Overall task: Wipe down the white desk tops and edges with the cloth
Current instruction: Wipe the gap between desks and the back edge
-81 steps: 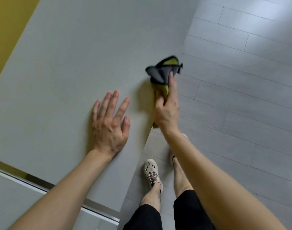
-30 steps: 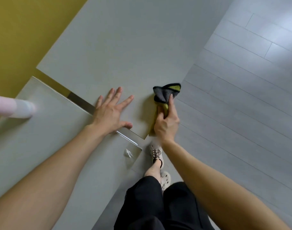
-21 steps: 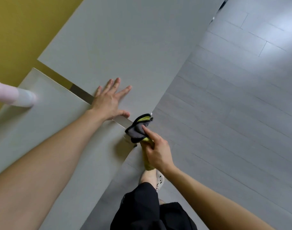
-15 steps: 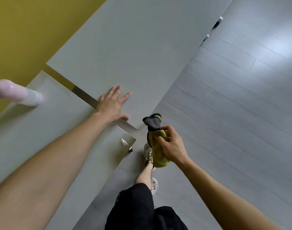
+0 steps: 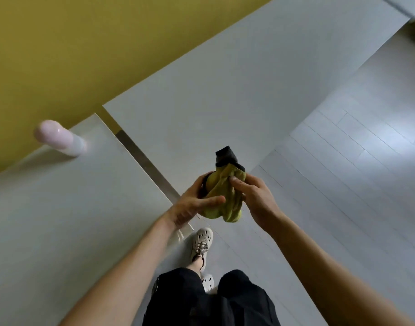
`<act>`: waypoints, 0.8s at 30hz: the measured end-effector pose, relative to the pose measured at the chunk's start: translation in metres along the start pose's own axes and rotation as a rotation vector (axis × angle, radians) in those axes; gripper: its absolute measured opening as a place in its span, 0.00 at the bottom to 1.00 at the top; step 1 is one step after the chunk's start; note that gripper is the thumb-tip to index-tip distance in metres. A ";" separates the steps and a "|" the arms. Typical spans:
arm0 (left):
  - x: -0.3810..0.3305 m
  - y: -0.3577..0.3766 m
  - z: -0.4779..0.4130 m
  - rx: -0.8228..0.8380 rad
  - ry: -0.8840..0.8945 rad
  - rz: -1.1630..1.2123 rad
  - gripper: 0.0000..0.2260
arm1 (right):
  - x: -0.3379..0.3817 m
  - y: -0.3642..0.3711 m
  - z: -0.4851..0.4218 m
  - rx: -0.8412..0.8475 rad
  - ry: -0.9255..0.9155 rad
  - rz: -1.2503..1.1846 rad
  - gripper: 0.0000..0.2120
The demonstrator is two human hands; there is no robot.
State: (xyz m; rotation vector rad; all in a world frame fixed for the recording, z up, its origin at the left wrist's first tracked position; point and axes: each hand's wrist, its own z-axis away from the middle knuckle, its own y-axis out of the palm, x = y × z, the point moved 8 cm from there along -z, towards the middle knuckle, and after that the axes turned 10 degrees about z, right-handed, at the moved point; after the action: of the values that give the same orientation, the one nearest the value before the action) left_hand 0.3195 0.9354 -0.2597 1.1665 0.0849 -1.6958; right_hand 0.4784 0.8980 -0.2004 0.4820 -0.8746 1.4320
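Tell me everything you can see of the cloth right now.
The cloth is soft-looking fabric, yellow-green with a dark grey part sticking up at the top. Bunched and crumpled, it is held clear of the desk tops. The left hand grips its left side, the right hand pinches its right; nothing else touches it.

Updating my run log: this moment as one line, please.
cloth: bunched, in air | left hand: holds cloth | right hand: pinches cloth | desk tops: no contact
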 end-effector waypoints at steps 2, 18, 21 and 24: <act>-0.014 -0.008 0.005 -0.106 0.058 -0.042 0.44 | 0.019 0.003 -0.014 0.011 -0.060 0.087 0.16; -0.095 -0.058 0.035 -0.834 0.315 0.001 0.23 | 0.116 0.060 -0.134 0.428 -0.235 0.631 0.23; -0.094 -0.061 0.044 -1.059 0.356 0.254 0.18 | 0.129 0.047 -0.151 0.521 -0.221 0.598 0.17; -0.094 -0.056 0.047 -1.119 0.406 0.416 0.21 | 0.130 0.047 -0.164 0.652 -0.251 0.823 0.19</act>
State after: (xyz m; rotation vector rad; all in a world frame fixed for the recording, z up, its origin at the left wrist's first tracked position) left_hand 0.2463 1.0010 -0.1928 0.5656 0.8601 -0.7703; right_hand 0.4590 1.1114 -0.2120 0.8575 -0.8249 2.4823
